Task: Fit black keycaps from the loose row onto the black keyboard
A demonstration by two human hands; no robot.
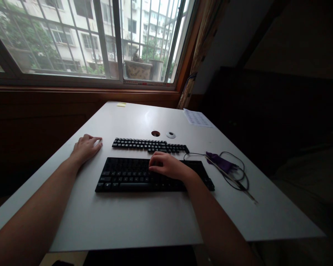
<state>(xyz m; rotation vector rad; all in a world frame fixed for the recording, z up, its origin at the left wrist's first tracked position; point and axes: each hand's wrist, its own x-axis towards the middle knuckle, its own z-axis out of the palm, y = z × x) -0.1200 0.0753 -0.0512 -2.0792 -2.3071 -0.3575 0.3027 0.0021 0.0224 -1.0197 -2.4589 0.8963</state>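
Note:
A black keyboard (135, 187) lies near the front middle of the white table. Its lower left rows carry keycaps, while the upper part looks dark and bare of them. My right hand (166, 165) is over its middle, fingers curled together and pointing left; whatever they pinch is hidden. Behind the keyboard, loose black keycaps (138, 143) stand lined up in rows. My left hand (86, 147) rests on the table left of these rows, thumb and index finger apart with a pale gap between them.
Right of the keyboard lie a purple cloth (220, 162), a thin stick (231, 178) and a looped black cable (248, 181). A round hole (155, 133) and a round cover (171, 135) sit behind the keycaps. Farther back are printed paper (198, 118) and yellow notes (121, 105).

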